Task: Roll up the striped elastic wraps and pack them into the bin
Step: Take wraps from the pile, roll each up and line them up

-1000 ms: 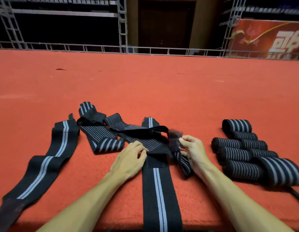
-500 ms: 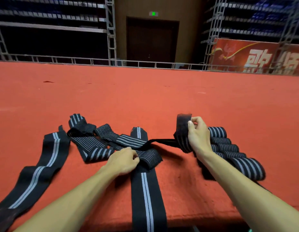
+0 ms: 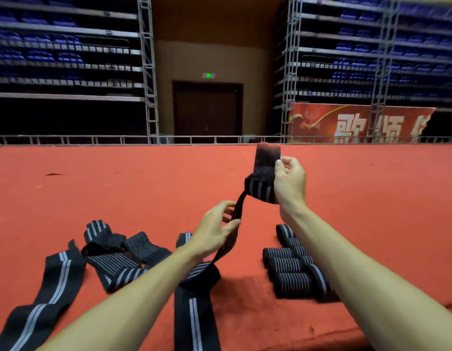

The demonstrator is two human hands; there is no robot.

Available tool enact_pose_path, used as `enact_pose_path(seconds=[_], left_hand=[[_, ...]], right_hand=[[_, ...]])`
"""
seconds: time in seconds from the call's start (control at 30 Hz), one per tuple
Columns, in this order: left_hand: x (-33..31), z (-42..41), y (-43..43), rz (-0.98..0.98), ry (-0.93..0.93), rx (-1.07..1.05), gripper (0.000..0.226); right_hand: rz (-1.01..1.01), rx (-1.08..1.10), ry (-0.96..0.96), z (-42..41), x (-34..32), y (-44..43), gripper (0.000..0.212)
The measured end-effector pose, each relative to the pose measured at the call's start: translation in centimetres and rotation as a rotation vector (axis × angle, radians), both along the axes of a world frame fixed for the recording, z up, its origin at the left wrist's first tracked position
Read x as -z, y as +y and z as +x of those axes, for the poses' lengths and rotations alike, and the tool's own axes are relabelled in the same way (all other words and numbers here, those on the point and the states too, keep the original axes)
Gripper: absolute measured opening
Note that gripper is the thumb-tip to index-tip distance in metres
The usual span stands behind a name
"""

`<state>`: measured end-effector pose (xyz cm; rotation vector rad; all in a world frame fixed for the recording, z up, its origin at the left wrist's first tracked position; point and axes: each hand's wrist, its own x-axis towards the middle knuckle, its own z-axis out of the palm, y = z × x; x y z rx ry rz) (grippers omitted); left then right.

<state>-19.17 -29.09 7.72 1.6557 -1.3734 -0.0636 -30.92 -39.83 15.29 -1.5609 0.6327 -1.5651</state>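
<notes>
Lifted the striped wrap (image 3: 260,190) off the red stage (image 3: 143,186) just now.
Clamps its top end in the right hand (image 3: 289,181) grip, tail pinched in the left hand (image 3: 214,231) grip and trailing to the front edge beside the rolled wraps (image 3: 293,264); ready for rolling.

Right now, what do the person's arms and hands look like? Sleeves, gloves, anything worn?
Both are bare. The left hand and right hand wear no gloves, and no rings show. The left forearm and right forearm show no sleeve, watch or wristband up to the frame's edge. No markings are visible.
</notes>
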Motion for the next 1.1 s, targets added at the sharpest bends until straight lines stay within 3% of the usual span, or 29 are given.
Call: enact_pose_path(seconds=[0.1, 0.27, 0.33, 0.43, 0.53, 0.63, 0.73, 0.83, 0.87, 1.0, 1.1], left_hand=[[-2.2, -0.7, 0.2, -0.062, -0.009, -0.032, 0.017], [-6.5, -2.1, 1.5, 0.095, 0.033, -0.028, 0.024], [-8.0, -2.4, 2.1, 0.135, 0.073, -0.035, 0.021], [-9.1, -3.1, 3.3, 0.246, 0.090, 0.046, 0.035], [-9.0, -3.6, 4.0, 0.216, 0.091, 0.021, 0.027], [-8.7, -4.0, 4.6, 0.177, 0.198, -0.040, 0.026], [-8.2, -4.9, 5.5, 0.156, 0.401, 0.005, 0.025], [-8.2, -5.9, 6.4, 0.119, 0.523, 0.071, 0.022], [-8.2, -6.1, 6.6, 0.114, 0.548, 0.088, 0.020], [-8.4, -7.2, 7.7, 0.160, 0.647, 0.259, 0.017], [-8.7, -7.9, 8.2, 0.234, 0.667, 0.447, 0.026]], right_hand=[[-0.091, -0.039, 0.011, -2.0, -1.5, -0.2, 0.009], [-0.278, -0.127, 0.141, -5.4, -2.9, -1.1, 0.010], [-0.295, -0.148, 0.203, -6.6, -3.1, -1.6, 0.011], [-0.303, -0.149, 0.266, -7.9, -3.4, -1.9, 0.016], [-0.302, -0.091, 0.306, -8.9, -3.4, -1.7, 0.013], [-0.080, -0.177, 0.229, -9.4, -2.8, -0.8, 0.011], [0.324, -0.549, -0.091, -9.2, -2.0, 0.4, 0.027], [0.393, -0.843, -0.304, -9.3, -1.3, 1.2, 0.032], [0.353, -0.834, -0.263, -9.1, -1.1, 1.5, 0.030], [0.267, -0.454, -0.079, -7.0, -0.7, 2.5, 0.035], [0.296, -0.416, -0.069, -6.1, -1.0, 2.4, 0.028]])
